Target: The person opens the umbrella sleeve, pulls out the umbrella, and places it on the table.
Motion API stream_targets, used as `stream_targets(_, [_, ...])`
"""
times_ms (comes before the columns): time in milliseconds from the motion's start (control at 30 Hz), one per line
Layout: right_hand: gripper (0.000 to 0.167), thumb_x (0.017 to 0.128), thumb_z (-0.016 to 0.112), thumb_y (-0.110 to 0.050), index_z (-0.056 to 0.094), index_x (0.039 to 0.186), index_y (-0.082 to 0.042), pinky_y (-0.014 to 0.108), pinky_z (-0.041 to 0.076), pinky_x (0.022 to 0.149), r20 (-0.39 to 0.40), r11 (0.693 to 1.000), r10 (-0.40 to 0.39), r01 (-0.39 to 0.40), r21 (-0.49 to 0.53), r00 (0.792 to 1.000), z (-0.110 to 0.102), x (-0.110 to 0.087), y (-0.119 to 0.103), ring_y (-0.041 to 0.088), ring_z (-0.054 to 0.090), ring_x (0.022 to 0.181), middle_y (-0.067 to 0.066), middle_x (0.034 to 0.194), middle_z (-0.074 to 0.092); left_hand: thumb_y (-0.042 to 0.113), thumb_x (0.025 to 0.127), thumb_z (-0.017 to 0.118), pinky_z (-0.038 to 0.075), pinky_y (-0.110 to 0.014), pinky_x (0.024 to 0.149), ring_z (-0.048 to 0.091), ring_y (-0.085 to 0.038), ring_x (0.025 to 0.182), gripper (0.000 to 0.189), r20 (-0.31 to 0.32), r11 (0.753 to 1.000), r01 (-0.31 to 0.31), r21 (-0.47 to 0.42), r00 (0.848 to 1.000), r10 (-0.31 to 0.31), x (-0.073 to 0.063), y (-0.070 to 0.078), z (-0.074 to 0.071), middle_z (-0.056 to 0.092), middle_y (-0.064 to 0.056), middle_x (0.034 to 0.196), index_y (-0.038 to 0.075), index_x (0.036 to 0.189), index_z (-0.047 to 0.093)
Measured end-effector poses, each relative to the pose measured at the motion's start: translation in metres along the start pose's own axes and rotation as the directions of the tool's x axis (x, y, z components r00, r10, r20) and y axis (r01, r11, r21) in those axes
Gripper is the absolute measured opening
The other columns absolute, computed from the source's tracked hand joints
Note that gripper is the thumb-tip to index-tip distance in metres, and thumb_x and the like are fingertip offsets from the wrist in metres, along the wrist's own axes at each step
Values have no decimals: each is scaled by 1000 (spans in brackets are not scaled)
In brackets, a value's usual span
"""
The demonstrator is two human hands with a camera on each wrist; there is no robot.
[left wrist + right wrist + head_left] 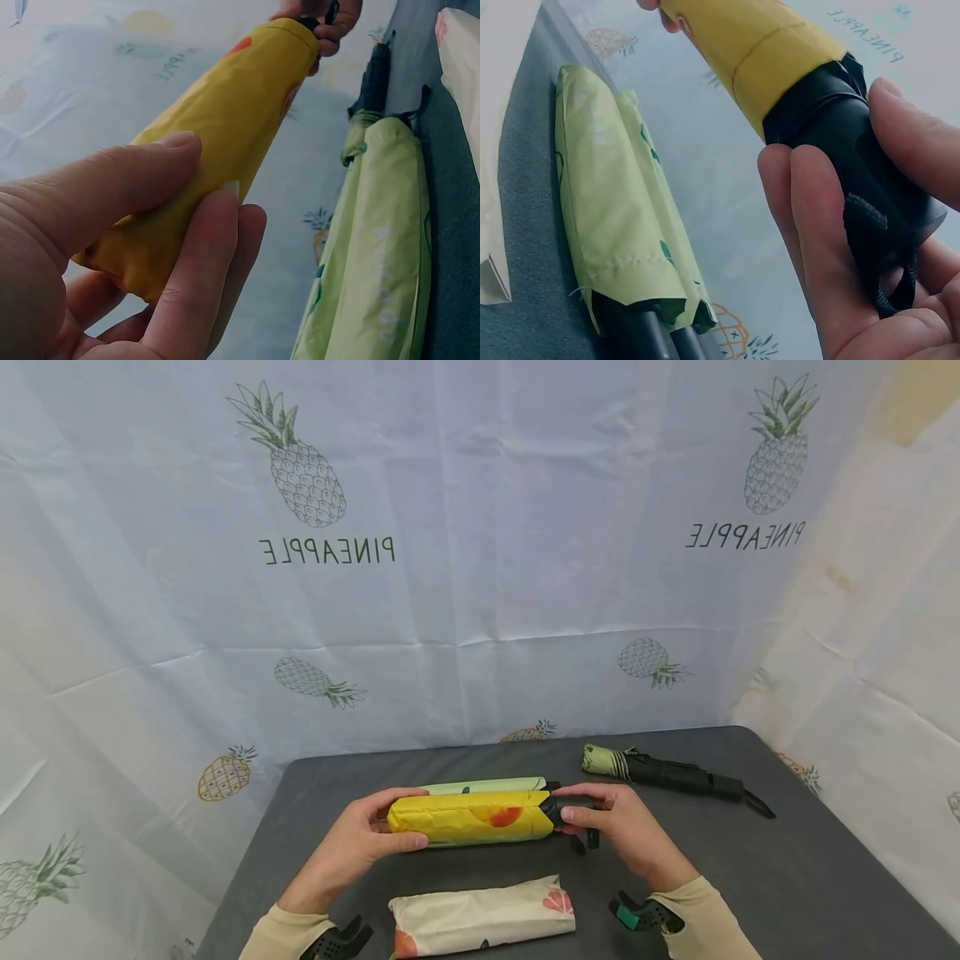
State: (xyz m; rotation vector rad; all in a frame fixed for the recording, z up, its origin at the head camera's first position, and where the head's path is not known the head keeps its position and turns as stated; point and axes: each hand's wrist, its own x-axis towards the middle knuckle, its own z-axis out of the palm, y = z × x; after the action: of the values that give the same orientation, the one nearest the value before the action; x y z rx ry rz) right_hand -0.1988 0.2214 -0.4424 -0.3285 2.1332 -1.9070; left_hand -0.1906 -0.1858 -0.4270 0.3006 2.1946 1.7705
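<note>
Both hands hold a folded umbrella in a yellow sleeve point(468, 814) level above the table, its orange-red print facing the head camera. My left hand point(360, 835) grips the sleeve's closed end, thumb on one side and fingers on the other. At the other end, my right hand point(618, 827) holds the black handle point(855, 142), which carries a short black wrist strap point(881, 255). Behind and below it lie two umbrellas in light green sleeves, one nearer point(611, 202) and one beside it point(656, 195); the head view shows them mostly covered by the yellow one.
A cream pouch with red flower prints point(483, 918) lies at the table's front. Toward the back right rests a folded black umbrella point(682, 777) with a light green end. Pineapple-print curtains point(480, 568) hang behind the dark grey table point(750, 860) and at its sides.
</note>
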Motion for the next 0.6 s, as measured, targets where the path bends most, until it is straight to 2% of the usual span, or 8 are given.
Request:
stream_targets(267, [54,104,74,-20,61,147,9,36,64,99,-11,999,-29,30,15,1000,-17,-6,-4,19,81,108,17,139,72,24,91,90,65,-38,90,74,-29,110,68,-9,1000,2,-13,1000,-2,1,0,-1,64,-19,139,12,152,61])
stream_targets(467, [52,105,72,-17,60,147,12,35,65,95,-9,998,-52,52,32,999,-24,-8,-6,18,81,107,4,131,76,24,91,90,64,-42,92,74,-28,110,69,-12,1000,10,-16,1000,-10,1,0,-1,66,-18,137,11,153,60])
stream_targets(600, [49,107,70,-15,60,147,12,33,65,95,11,996,-73,73,45,997,-27,-9,-7,16,81,106,0,130,77,26,91,90,64,-44,93,74,-28,110,68,-15,1000,16,-17,1000,-16,1,0,0,68,-16,135,11,152,61])
